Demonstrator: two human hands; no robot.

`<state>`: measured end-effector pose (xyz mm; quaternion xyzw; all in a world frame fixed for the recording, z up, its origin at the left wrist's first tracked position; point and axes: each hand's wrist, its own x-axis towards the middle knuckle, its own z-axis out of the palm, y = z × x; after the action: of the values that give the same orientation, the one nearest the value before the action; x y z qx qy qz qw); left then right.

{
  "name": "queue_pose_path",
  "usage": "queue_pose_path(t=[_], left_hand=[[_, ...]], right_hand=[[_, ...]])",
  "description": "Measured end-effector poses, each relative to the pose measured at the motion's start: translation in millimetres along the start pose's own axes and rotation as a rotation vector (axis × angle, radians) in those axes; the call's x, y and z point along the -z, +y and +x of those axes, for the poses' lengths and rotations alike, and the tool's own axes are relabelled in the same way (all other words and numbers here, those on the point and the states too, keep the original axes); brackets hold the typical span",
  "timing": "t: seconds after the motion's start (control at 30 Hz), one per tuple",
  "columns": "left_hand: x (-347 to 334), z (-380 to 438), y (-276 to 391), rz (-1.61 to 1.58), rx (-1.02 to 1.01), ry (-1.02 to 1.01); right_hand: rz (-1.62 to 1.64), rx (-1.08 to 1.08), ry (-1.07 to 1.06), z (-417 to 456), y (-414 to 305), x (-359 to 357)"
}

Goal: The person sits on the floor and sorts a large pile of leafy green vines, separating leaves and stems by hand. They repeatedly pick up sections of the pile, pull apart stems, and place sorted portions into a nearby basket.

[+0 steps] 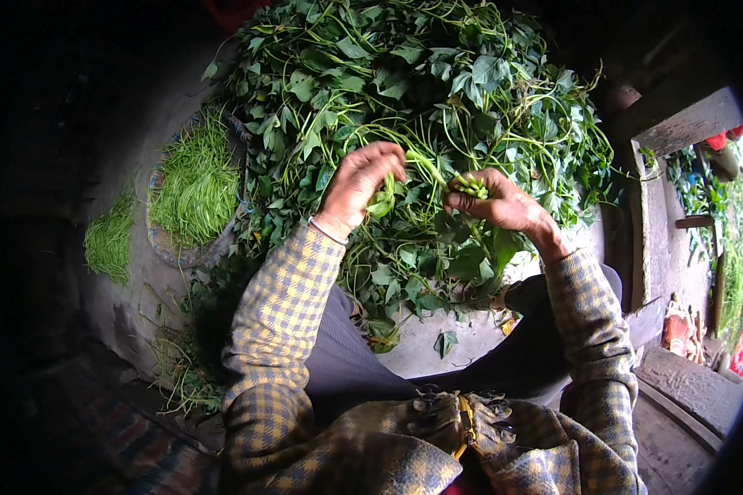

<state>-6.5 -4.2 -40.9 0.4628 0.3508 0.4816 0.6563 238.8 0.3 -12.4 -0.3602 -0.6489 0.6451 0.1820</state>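
A big heap of leafy green vines (371, 80) lies on the floor before my crossed legs. My left hand (365, 176) has its fingers curled around green stalks (382, 199) that hang below the palm. In my right hand (495, 201) is a small bunch of cut green stems (470, 185), their ends pointing up between thumb and fingers. A pale green stalk (426, 166) spans the gap between the two hands. Leaves hang below my right hand.
On the left, a shallow round basket (179, 258) holds a pile of thin stripped stems (195, 185). Another stem pile (111, 238) lies on the floor beyond it. Loose vine scraps (192, 371) lie at lower left. A doorway with a wooden frame (647, 223) stands on the right.
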Motion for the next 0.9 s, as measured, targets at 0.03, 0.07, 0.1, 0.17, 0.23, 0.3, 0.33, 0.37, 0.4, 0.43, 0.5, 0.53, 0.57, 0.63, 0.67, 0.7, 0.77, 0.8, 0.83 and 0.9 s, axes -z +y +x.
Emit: queue_pose_path(t=[0.03,0.07,0.1,0.17,0.23,0.3,0.33,0.37,0.4,0.43,0.5,0.53,0.57,0.63,0.67,0.7,0.77,0.8,0.83,0.9], left_hand=[[-0.3,-5.2,11.7,-0.096,0.047,0.064],[15.5,-2.8,7.0,-0.177,0.006,0.132],[36.8,-3.1,5.4,-0.254,-0.04,0.206],[63.3,-9.3,9.2,-0.115,-0.044,0.404],[78.0,-11.2,-2.7,0.062,0.117,0.415],[84.8,-8.6,-49.6,0.234,0.292,0.551],[87.2,-7.9,-80.1,0.326,0.407,0.565],[97.0,-12.3,-114.0,0.424,0.515,0.583],[135.3,-26.5,-164.7,0.577,0.466,0.661],[171.3,-44.7,-199.7,0.735,0.421,0.745],[179.4,-49.0,-219.9,0.878,0.775,0.711],[191.1,-61.2,-221.2,0.675,0.645,0.711],[200.3,-70.7,-217.8,0.475,0.515,0.706],[145.0,-34.8,-206.1,0.015,0.544,0.632],[133.6,-30.4,-193.6,-0.088,0.498,0.565],[122.2,-30.2,-183.0,-0.188,0.456,0.508],[97.8,-28.3,-168.4,-0.09,0.431,0.465],[70.9,-22.5,-158.8,0.117,0.482,0.381],[39.3,-18.6,-144.9,0.323,0.53,0.297],[4.4,-28.9,-129.0,0.355,0.359,0.197]], right_hand=[[0.034,0.006,0.05,-1.8,-2.6,-0.7],[0.028,-0.08,0.044,0.2,4.5,8.1],[-0.033,-0.089,0.226,-4.8,-3.8,5.3],[0.037,-0.12,0.325,-6.6,-14.2,16.1],[0.196,-0.134,0.507,-4.4,-6.3,26.5],[0.202,-0.115,0.425,-2.6,-2.5,40.3],[0.213,-0.087,0.454,-1.0,3.6,42.9],[0.215,-0.09,0.491,-1.5,1.6,40.5],[0.28,-0.048,0.48,2.2,-5.8,34.9],[0.352,-0.008,0.463,5.3,-10.5,28.1],[0.371,-0.02,0.373,-4.1,-2.9,37.6],[0.366,-0.038,0.376,-4.5,-5.0,34.6],[0.363,-0.057,0.373,-3.8,-7.4,29.8],[0.287,-0.13,0.441,-14.4,9.0,33.5],[0.204,-0.211,0.439,-11.5,12.6,31.2],[0.238,-0.25,0.475,-8.4,-4.5,13.8],[0.178,-0.285,0.42,-0.1,-10.1,-1.3],[0.103,-0.214,0.344,7.5,14.8,3.4],[0.03,-0.148,0.263,15.1,39.2,9.1],[-0.079,-0.288,0.321,17.2,2.0,-12.1]])
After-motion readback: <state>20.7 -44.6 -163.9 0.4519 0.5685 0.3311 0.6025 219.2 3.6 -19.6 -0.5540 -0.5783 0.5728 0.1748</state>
